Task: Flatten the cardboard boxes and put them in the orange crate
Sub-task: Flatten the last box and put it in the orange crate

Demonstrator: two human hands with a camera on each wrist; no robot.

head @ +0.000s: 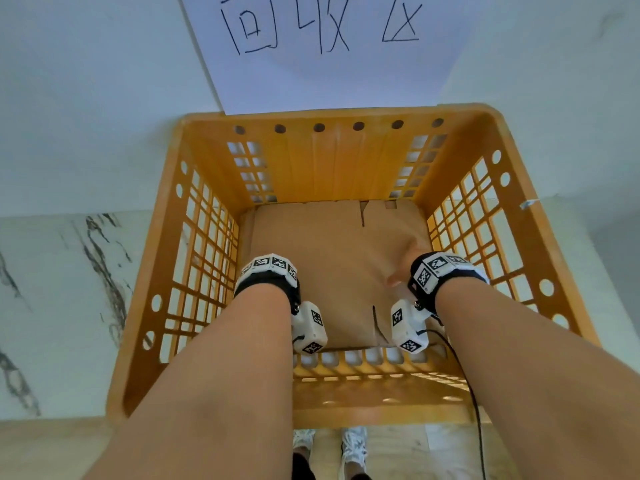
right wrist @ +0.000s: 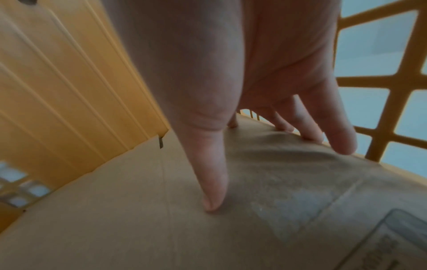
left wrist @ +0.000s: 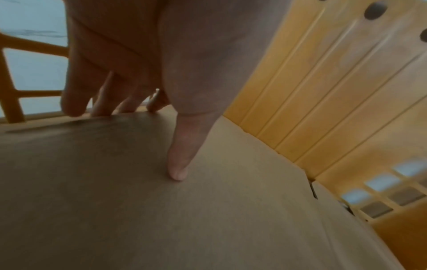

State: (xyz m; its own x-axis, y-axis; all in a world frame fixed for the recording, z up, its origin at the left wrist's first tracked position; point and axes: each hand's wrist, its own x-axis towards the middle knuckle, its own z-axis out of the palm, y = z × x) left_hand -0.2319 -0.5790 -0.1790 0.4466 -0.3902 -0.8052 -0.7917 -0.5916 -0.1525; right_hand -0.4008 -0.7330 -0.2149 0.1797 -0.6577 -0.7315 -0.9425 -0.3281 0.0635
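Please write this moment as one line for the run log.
left hand: presses flattened cardboard | right hand: presses same | cardboard: flat inside orange crate

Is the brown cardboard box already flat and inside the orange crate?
Yes: the flattened brown cardboard box lies inside the orange plastic crate, under both hands.

Head view: left hand fully hidden behind its wristband (head: 266, 271); right hand (head: 403, 263) mostly hidden. Label (right wrist: 392, 241) at 5 o'clock on the flattened cardboard (right wrist: 138, 228): cut off, print blurred, unreadable.
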